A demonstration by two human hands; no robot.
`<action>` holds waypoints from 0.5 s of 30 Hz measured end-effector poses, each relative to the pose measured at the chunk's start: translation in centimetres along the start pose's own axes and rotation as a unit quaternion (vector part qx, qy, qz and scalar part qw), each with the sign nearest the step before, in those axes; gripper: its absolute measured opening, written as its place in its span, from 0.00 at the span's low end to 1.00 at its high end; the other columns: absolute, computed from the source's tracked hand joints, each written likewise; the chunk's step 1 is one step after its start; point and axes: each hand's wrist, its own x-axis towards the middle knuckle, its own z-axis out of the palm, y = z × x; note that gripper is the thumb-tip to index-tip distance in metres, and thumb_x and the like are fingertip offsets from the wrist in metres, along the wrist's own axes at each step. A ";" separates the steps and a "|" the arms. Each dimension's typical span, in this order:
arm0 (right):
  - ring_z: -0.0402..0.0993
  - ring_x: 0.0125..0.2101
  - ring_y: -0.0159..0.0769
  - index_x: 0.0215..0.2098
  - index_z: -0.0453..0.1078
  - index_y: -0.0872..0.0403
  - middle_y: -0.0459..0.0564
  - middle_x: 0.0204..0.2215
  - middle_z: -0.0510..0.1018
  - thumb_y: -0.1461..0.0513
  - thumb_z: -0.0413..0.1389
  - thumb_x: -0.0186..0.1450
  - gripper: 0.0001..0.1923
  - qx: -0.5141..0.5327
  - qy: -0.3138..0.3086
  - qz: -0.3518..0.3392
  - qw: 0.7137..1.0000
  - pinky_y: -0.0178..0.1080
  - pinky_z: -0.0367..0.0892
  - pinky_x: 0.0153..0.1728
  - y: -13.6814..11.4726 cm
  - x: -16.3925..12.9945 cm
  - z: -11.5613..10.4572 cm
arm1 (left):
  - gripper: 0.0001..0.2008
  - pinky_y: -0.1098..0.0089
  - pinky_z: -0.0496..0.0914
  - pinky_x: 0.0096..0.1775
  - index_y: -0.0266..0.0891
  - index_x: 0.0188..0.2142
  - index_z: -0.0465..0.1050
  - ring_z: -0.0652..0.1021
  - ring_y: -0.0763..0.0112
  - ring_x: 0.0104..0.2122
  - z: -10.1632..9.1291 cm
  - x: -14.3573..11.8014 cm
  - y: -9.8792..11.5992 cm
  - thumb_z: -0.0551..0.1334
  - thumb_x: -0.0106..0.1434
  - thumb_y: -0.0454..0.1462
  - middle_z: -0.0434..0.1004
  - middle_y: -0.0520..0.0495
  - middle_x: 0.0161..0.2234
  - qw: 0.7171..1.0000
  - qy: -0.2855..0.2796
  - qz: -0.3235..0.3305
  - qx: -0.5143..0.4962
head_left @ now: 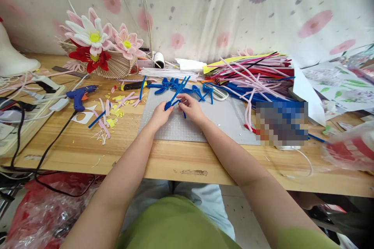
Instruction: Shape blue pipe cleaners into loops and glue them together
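two hands, left hand (160, 114) and right hand (189, 107), both pinched on blue pipe cleaners (177, 95)

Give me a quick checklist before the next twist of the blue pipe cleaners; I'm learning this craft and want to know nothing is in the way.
1. Both hands on the work: left hand and right hand pinch the blue pipe cleaners: ok.
2. Work sits over the grey cutting mat: ok.
3. Finished blue bows lie apart, behind the hands: ok.
4. Spare pipe cleaner pile close at right: ok.
5. Glue gun hot or cold: cannot tell.
6. Scraps off the mat: ok.
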 end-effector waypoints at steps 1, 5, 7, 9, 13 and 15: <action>0.70 0.22 0.27 0.39 0.63 0.52 0.41 0.24 0.66 0.64 0.51 0.56 0.11 0.029 -0.025 0.017 0.999 0.34 0.68 0.26 0.0 0.0 0.0 | 0.05 0.73 0.58 0.29 0.39 0.25 0.70 0.67 0.73 0.23 0.0 0.0 -0.1 0.65 0.49 0.37 0.68 0.53 0.20 1.000 -0.001 0.006 0.002; 0.65 0.18 0.25 0.32 0.62 0.53 0.39 0.19 0.66 0.56 0.55 0.56 0.11 0.105 -0.081 0.072 0.989 0.31 0.65 0.21 0.2 0.0 -0.1 | 0.07 0.74 0.57 0.27 0.38 0.24 0.71 0.66 0.73 0.23 -0.1 -0.1 0.2 0.67 0.48 0.38 0.68 0.53 0.21 1.000 -0.007 0.012 -0.020; 0.65 0.18 0.24 0.31 0.62 0.54 0.40 0.20 0.68 0.53 0.57 0.54 0.14 0.125 -0.077 0.077 0.986 0.31 0.65 0.21 0.2 0.1 -0.3 | 0.08 0.74 0.57 0.25 0.38 0.24 0.71 0.65 0.75 0.21 -0.1 -0.2 0.5 0.65 0.51 0.40 0.68 0.52 0.20 0.999 -0.008 0.001 -0.046; 0.66 0.19 0.24 0.30 0.62 0.53 0.42 0.22 0.70 0.51 0.57 0.53 0.16 0.139 -0.045 0.071 0.987 0.31 0.65 0.21 0.3 0.2 -0.8 | 0.10 0.75 0.57 0.23 0.38 0.24 0.71 0.63 0.77 0.19 -0.2 -0.2 0.7 0.61 0.56 0.42 0.69 0.52 0.21 0.997 -0.002 -0.024 -0.073; 0.66 0.21 0.25 0.30 0.60 0.52 0.42 0.22 0.69 0.51 0.55 0.54 0.15 0.151 0.067 0.054 0.985 0.30 0.63 0.21 0.6 0.9 -2.1 | 0.09 0.76 0.57 0.18 0.37 0.26 0.71 0.63 0.80 0.16 -0.2 -0.1 1.0 0.58 0.59 0.40 0.72 0.50 0.26 0.993 -0.016 -0.060 -0.096; 0.65 0.21 0.25 0.30 0.61 0.53 0.42 0.22 0.69 0.53 0.55 0.54 0.13 0.153 0.062 0.057 0.985 0.30 0.62 0.21 0.7 1.0 -2.7 | 0.07 0.77 0.60 0.18 0.37 0.26 0.70 0.67 0.80 0.17 -0.1 -0.2 0.9 0.60 0.57 0.38 0.72 0.50 0.25 0.992 -0.029 -0.064 -0.100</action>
